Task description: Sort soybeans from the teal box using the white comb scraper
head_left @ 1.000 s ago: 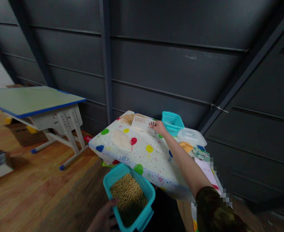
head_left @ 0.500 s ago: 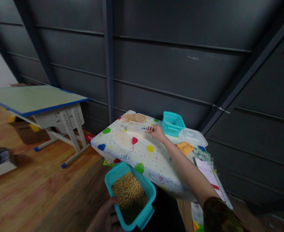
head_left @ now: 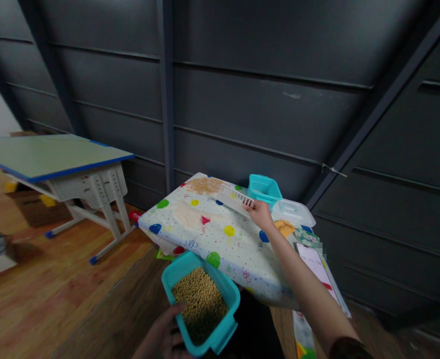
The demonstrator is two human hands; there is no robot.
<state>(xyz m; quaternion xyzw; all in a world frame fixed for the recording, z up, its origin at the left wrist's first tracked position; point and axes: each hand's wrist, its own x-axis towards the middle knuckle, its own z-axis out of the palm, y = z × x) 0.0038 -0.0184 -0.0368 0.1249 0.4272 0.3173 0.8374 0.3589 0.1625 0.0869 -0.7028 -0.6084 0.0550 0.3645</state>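
Note:
My left hand [head_left: 163,331] grips the near left side of a teal plastic container [head_left: 232,291], thumb over the rim. Yellowish beans [head_left: 201,291], like soybeans, fill much of it. It is held in front of the table's near edge. My right hand [head_left: 261,214] is closed on the right end of a white slotted plastic strainer [head_left: 235,198], tilted just above the tabletop; whether it touches the cloth I cannot tell. Past its far end lies a patch of tan grains [head_left: 205,186]. Nearer, a pale, powdery patch [head_left: 186,215] is spread on the balloon-print tablecloth [head_left: 220,239].
Behind my right hand stand a second teal container [head_left: 264,189] and a clear lid [head_left: 295,213]. An orange cloth [head_left: 284,228] and a phone-like screen [head_left: 317,269] lie along the right side. A green-topped desk [head_left: 48,154] stands left; a dark panelled wall [head_left: 242,99] rises behind.
My right hand has moved right and slightly nearer with the strainer, which now slants instead of lying across the powdery patch. My left hand and the bean container stay nearly still.

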